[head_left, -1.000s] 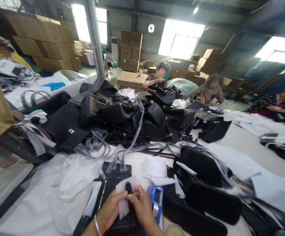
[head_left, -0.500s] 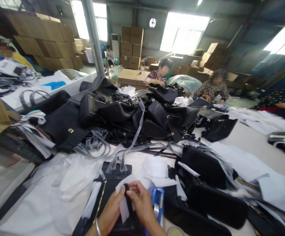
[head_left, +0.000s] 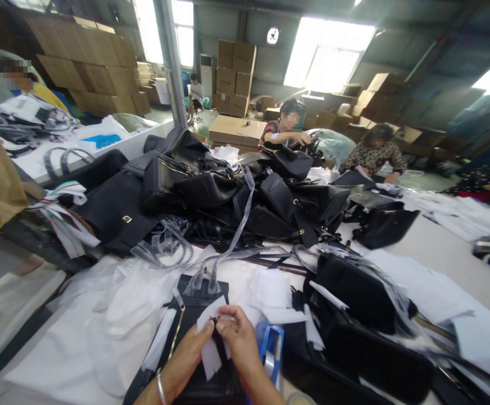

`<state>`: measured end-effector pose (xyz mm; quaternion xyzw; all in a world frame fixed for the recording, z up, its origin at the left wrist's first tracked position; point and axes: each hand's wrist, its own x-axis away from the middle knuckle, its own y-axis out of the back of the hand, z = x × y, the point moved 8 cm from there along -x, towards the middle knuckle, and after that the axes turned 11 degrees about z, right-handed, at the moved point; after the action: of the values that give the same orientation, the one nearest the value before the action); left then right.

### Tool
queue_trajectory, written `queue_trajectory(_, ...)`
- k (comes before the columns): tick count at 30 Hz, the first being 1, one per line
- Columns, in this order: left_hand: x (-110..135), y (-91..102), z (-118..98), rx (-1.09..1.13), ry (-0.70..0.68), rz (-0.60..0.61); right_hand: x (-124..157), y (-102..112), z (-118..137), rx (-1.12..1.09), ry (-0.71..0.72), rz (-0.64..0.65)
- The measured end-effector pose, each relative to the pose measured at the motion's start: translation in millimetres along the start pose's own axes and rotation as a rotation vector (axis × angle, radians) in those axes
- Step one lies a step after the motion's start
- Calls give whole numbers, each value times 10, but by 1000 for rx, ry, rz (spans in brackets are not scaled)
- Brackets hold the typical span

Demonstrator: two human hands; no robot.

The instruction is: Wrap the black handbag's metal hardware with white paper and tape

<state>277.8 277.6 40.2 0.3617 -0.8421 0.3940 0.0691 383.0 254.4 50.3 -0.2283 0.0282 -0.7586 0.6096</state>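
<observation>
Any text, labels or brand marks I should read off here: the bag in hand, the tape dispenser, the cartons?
None can be read.
Black bag under the left hand and right hand: no lettering shows.
Blue tape dispenser: no legible label.
Stacked cartons: any printing is too small and blurred.

Bright windows (head_left: 328,56) light a warehouse stacked with cardboard boxes (head_left: 232,76) along grey walls.

Bag pile (head_left: 228,197) behind flat bag (head_left: 198,337); tape dispenser (head_left: 271,349) right (touching); table (head_left: 430,247) beneath.
</observation>
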Motion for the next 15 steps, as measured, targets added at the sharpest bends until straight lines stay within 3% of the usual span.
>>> queue_trajectory(4, -29, 2, 7, -39, -16, 18, -47, -52, 67, -13, 48, 51)
queue_trajectory(11, -111, 74, -103, -234, -56, 16, -107, -21, 236, 363, 141, -3)
queue_trajectory(15, -100, 97, -142, -268, 10, 31, -113, -4, 326, 473, 185, -41)
